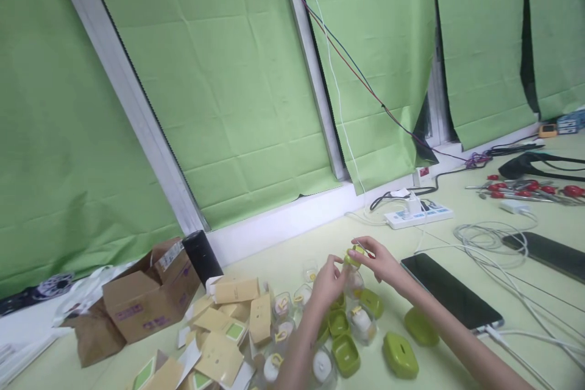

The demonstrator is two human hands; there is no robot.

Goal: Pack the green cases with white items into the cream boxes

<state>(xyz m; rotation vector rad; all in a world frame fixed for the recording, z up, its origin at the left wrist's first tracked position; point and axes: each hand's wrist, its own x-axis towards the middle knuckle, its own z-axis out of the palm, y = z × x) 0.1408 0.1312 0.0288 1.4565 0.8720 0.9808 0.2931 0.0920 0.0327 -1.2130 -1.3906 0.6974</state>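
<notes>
My left hand (328, 283) is closed, its fingers pinching a small yellow-green plastic part (353, 256) from the left. On the other side my right hand (378, 263) grips the same part. A thin tool with a bit of red (371, 255) shows among the right fingers; its kind is too small to tell. Just below the hands stands a clear container (355, 285), and whether it touches the part I cannot tell. Green square cups (346, 354), a green lid (400, 355) and clear containers with white insides (362, 324) lie around my forearms.
Small tan boxes (219, 356) are piled left of my left arm. Behind them stand an open cardboard box (150, 292) and a black cylinder (202, 256). A dark-screened tablet (450, 289), loose white cables (484, 250), a power strip (419, 216) and red-handled tools (532, 189) lie to the right.
</notes>
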